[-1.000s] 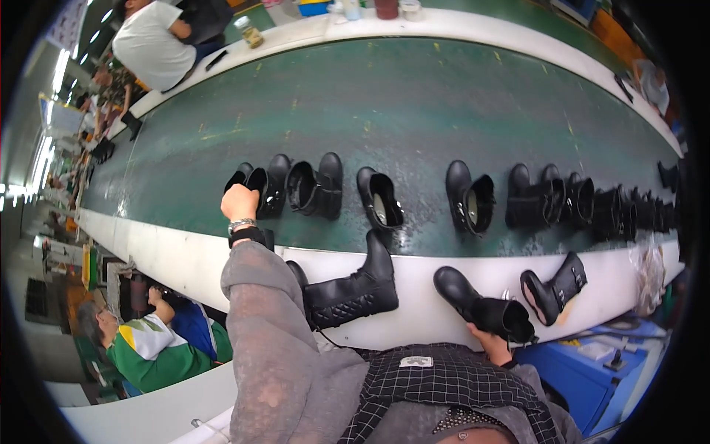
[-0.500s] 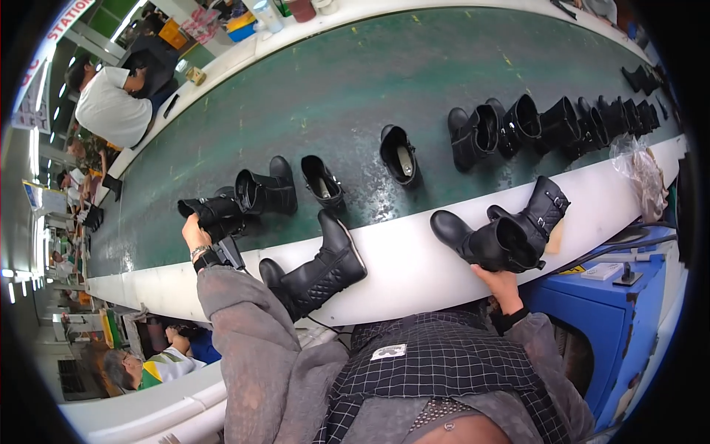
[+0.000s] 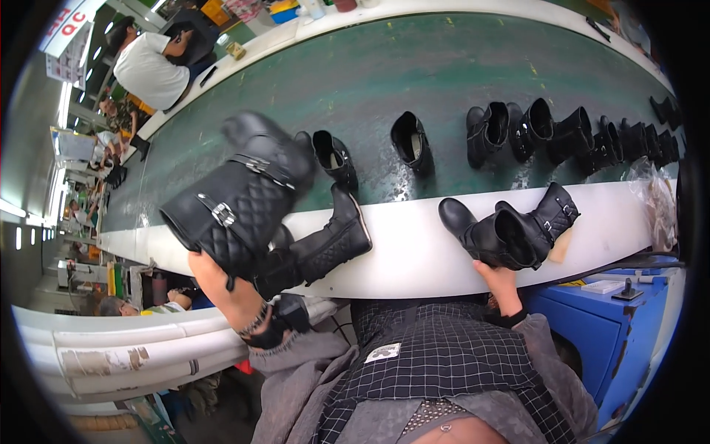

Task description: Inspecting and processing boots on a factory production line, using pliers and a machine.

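My left hand (image 3: 222,285) is closed on a black boot (image 3: 240,192) with a quilted shaft and silver buckles, raised close to the camera. The shaft hides most of those fingers, and the toe is blurred. Below it a pair of quilted black boots (image 3: 329,244) lies on the white ledge (image 3: 399,259). Over on the right, my right hand (image 3: 499,281) grips the open top of a black boot (image 3: 510,240), its fingers partly hidden. Touching that boot is another buckled boot (image 3: 556,211), lying on its side.
Several upright black boots (image 3: 488,133) line the green conveyor belt (image 3: 296,89), including single ones (image 3: 411,144) nearer the middle. A clear plastic bag (image 3: 654,203) hangs at the right end of the ledge. A blue cabinet (image 3: 577,318) stands below. Co-worker (image 3: 151,70) sits across the belt.
My left hand has lifted the buckled boot off the belt, up and toward me. My right hand stays at its boot. The whole view has shifted slightly.
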### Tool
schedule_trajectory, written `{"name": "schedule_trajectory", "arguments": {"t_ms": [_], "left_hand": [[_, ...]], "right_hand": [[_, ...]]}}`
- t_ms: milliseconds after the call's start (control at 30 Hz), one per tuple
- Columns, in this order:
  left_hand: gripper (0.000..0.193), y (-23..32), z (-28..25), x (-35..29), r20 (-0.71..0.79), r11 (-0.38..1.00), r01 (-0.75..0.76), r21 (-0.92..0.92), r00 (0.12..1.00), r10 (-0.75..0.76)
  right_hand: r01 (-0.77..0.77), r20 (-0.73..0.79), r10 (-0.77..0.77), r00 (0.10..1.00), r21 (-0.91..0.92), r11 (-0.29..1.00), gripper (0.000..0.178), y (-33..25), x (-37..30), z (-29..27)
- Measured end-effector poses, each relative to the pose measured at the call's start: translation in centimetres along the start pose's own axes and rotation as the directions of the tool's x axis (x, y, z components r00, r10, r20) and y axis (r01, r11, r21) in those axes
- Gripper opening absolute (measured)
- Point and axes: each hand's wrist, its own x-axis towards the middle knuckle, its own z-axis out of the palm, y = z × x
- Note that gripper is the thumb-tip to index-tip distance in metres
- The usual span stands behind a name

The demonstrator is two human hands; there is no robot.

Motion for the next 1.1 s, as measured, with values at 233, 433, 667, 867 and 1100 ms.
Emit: {"name": "schedule_trajectory", "arguments": {"t_ms": [233, 433, 667, 867, 1100], "left_hand": [[0.028, 1.4, 3.0, -8.6, 0.571, 0.697, 0.620, -0.361, 0.737, -0.360], [0.013, 1.1, 11.3, -14.4, 0.774, 0.807, 0.585, -0.079, 0.547, -0.321], [0.027, 1.7, 8.9, -12.8, 0.952, 0.945, 0.258, -0.199, 0.281, 0.124], [0.030, -5.3, 4.7, -12.6, 0.788, 0.900, 0.379, -0.216, 0.612, -0.068], [0.106, -10.1, 11.7, -20.4, 0.899, 0.988, 0.043, -0.151, 0.423, 0.119]], "right_hand": [[-0.105, 0.532, 0.383, 0.755, -0.479, 0.871, 0.033, -11.3, -3.8, -4.7], [0.368, 0.617, -0.195, 0.763, -0.166, 0.915, 0.102, -12.9, -3.8, 2.0], [0.272, 0.325, -0.202, 0.924, -0.187, 0.944, 0.075, -6.0, -2.9, 6.9], [0.514, 0.264, -0.441, 0.858, -0.440, 0.736, 0.046, -2.8, -3.7, 6.8], [0.373, 0.349, -0.237, 0.907, -0.401, 0.837, 0.055, -4.5, -4.4, 8.5]]}}
